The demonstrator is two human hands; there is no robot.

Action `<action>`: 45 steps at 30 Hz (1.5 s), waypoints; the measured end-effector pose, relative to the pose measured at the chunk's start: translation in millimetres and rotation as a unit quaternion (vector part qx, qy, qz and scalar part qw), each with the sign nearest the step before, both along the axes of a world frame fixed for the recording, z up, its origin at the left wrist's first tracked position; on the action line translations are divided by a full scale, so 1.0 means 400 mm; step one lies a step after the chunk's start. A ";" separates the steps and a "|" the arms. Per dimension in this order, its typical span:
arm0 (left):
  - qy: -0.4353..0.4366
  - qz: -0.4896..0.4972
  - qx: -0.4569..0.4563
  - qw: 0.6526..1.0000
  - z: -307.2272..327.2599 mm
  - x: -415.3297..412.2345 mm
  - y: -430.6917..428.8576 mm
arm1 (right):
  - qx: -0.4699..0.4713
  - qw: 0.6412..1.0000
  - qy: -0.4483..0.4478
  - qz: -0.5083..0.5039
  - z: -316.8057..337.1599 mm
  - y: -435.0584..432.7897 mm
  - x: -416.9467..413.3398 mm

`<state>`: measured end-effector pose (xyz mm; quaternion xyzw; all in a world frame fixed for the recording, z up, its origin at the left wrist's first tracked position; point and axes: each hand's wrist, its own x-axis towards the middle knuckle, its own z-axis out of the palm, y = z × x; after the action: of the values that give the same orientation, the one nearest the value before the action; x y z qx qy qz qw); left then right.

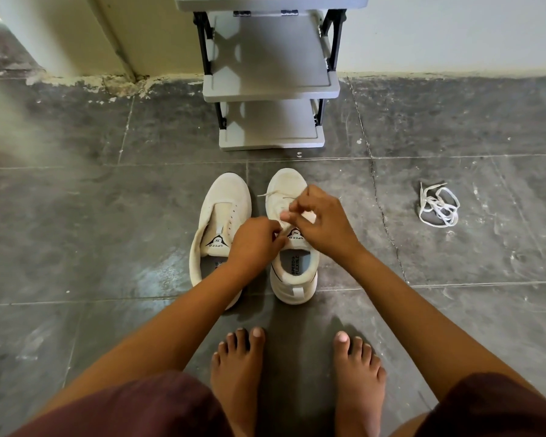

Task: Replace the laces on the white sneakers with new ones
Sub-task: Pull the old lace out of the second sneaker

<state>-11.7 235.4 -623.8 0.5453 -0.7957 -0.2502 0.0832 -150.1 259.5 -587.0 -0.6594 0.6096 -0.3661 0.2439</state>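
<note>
I am looking down at the right sneaker (292,279), standing on dark floor tiles just beside the left sneaker (224,200), where the right hand (322,222) is pinching its lace (270,193) and the left hand (256,238) is curling at its tongue, hold unclear.

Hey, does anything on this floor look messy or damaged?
A loose white lace lies tangled on the floor, off to the right. The left sneaker has empty eyelets. Paint along the wall base is crumbling.
</note>
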 end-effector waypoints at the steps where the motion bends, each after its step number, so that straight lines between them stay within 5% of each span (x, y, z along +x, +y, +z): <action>1: 0.001 -0.005 -0.004 1.000 0.000 -0.003 0.001 | -0.017 0.997 -0.069 0.012 0.020 -0.006 0.009; 5: 0.008 0.002 0.013 1.000 -0.001 0.002 -0.005 | 0.031 0.990 -0.131 -0.042 0.022 -0.010 -0.012; 9: 0.035 0.020 0.049 0.998 -0.005 0.012 -0.014 | 0.173 0.976 0.130 -0.011 -0.061 0.027 -0.063; 14: 0.042 0.021 0.037 0.998 -0.010 0.013 -0.017 | 0.056 0.951 0.304 0.024 -0.081 0.041 -0.042; 17: 0.037 0.016 0.038 0.998 -0.012 0.011 -0.014 | -0.014 0.941 0.333 0.058 -0.070 0.028 -0.031; 29: 0.045 0.018 0.034 0.998 -0.013 0.013 -0.007 | 0.001 0.896 0.429 0.110 -0.067 0.012 -0.037; 32: 0.020 0.003 0.014 1.000 -0.011 0.009 -0.009 | 0.030 0.955 0.294 0.022 -0.061 0.020 -0.031; 34: -0.002 -0.014 0.001 1.000 -0.005 0.001 -0.009 | 0.067 0.997 0.042 -0.007 -0.024 0.011 -0.005; 36: -0.007 -0.029 -0.005 1.000 -0.001 -0.009 -0.010 | 0.051 0.986 -0.156 0.009 0.033 -0.015 0.033; 42: 0.036 0.011 0.020 0.999 -0.002 0.009 -0.004 | 0.072 0.987 -0.093 -0.109 0.054 -0.057 0.021; 45: 0.059 0.029 0.026 0.998 0.000 0.009 0.000 | 0.118 0.981 -0.151 -0.039 0.037 -0.034 0.010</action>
<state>-8.1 235.2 -623.9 0.5544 -0.7666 -0.2999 0.1225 -146.0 245.7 -572.2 -0.5392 0.6297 -0.3959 0.3950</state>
